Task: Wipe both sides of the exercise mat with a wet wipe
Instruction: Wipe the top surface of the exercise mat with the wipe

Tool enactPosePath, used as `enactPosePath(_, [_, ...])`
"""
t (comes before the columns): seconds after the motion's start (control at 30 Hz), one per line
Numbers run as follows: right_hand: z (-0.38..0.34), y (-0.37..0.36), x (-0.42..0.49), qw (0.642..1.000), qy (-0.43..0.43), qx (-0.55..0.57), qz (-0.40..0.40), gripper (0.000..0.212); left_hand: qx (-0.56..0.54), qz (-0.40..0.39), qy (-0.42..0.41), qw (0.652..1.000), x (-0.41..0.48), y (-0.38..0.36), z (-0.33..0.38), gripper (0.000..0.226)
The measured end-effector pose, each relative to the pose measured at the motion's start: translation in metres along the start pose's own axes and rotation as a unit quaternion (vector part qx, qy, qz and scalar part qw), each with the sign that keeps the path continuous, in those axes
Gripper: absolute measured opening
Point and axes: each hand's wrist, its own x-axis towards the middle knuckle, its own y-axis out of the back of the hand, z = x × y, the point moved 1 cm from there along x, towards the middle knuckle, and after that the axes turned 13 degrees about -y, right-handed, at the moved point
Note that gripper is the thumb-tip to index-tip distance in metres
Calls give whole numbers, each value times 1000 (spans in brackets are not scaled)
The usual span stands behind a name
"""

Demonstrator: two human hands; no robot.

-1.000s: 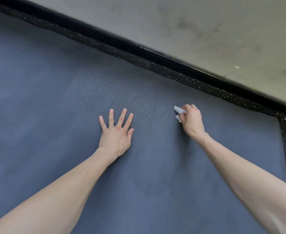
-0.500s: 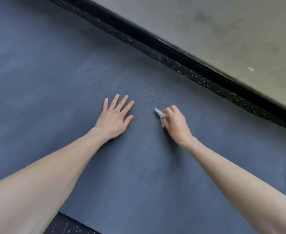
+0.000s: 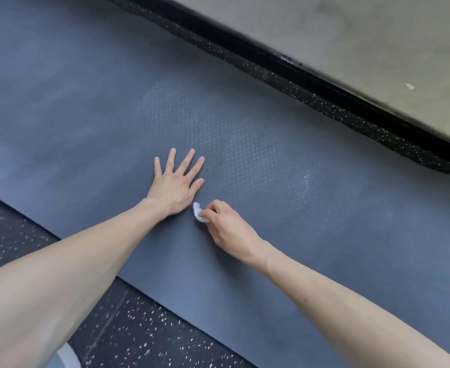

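Note:
A blue-grey exercise mat lies flat on the floor and fills most of the view; its dotted texture shows in the middle. My left hand rests palm-down on the mat with its fingers spread. Just right of it and nearer me, my right hand is closed on a crumpled white wet wipe, which it presses onto the mat close to my left thumb. A faint whitish streak marks the mat to the right.
Black rubber flooring with white speckles shows at the lower left, and a strip of it runs along the mat's far edge. Beyond that stand a black baseboard and a grey wall.
My right hand has dragged the wipe leftward and toward me across the mat, ending next to my left hand. The view has shifted, so the mat's near edge shows.

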Motion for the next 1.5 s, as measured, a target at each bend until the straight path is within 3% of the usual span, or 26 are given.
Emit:
enactPosePath(0.1, [31,28,8,999,-22,-34,15,10,-18,-15,-5,1000,1,6,-2,61])
enactPosePath(0.2, [89,72,21,985,-133,-57,98,20,-21,-20,-7,1000,0,5,-4,61])
enactPosePath(0.27, [120,94,25,958,-243,-54,145,13,-17,0,-8,1000,-2,1,-3,61])
enactPosePath(0.33, [123,93,25,941,-289,-56,168,11,-23,10,-13,1000,-2,0,-2,60])
enactPosePath(0.5, [21,10,5,994,-78,0,76,17,-46,30,-14,998,-5,1,-5,62])
enactPosePath(0.67, [-33,-36,-12,998,57,19,-17,16,-47,50,-7,998,-19,-3,-9,61])
enactPosePath(0.8, [20,5,-1,1000,8,-5,18,14,-52,57,16,997,-36,-10,-2,60])
enactPosePath(0.93, [90,64,8,981,-156,-41,109,13,-56,68,27,996,-59,-19,0,61])
enactPosePath(1.03, [94,64,6,973,-188,-40,124,12,-60,77,39,994,-73,-25,1,60])
enactPosePath(1.17, [39,19,-10,987,-118,0,107,21,-67,72,51,994,-95,-29,9,60])
enactPosePath(1.3, [-37,-40,-47,999,34,35,7,20,-66,59,55,995,-115,-36,19,60])
enactPosePath(1.4, [-66,-65,-66,984,149,12,-97,17,-63,64,57,994,-121,-39,21,59])
enactPosePath(1.5, [-49,-53,-41,983,154,-27,-93,15,-73,67,56,993,-124,-39,22,59])
